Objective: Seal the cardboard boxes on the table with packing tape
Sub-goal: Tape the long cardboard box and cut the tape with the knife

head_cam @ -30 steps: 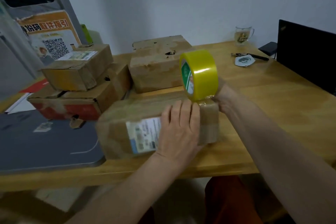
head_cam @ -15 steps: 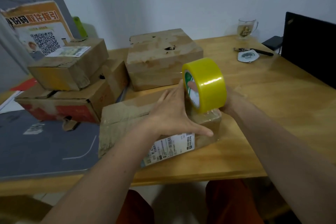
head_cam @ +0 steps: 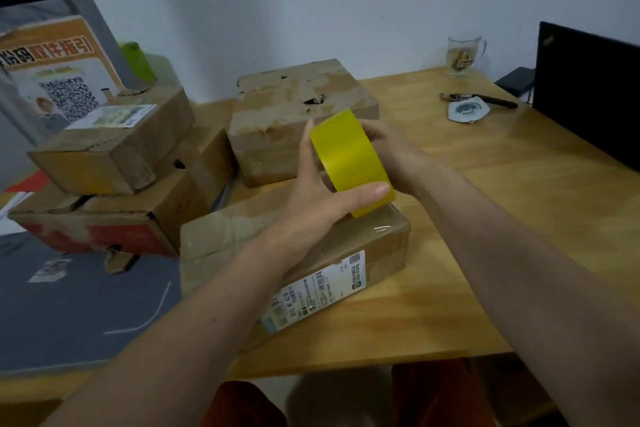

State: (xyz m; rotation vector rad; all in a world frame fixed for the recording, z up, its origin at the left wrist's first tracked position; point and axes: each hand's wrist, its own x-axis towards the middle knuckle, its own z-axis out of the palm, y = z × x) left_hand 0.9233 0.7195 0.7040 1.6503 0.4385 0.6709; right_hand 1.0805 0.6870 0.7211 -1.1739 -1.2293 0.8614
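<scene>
A yellow roll of packing tape (head_cam: 349, 159) is held just above the near cardboard box (head_cam: 228, 236), which lies flat on the wooden table (head_cam: 485, 218) and carries a white shipping label on its front side. My left hand (head_cam: 322, 191) grips the roll from the left, thumb across its lower front. My right hand (head_cam: 391, 149) holds the roll from behind on the right. A clear strip of tape shines on the box's right end. Another box (head_cam: 298, 114) sits behind, and two stacked boxes (head_cam: 114, 149) stand at the left.
A grey mat (head_cam: 69, 305) covers the table's left front. A glass mug (head_cam: 462, 54), a pen and a small round white item (head_cam: 467, 109) lie at the back right. A black laptop screen (head_cam: 588, 90) stands at the right edge.
My left hand left the box top and took hold of the tape roll. The roll was lifted and turned, its yellow band now facing me.
</scene>
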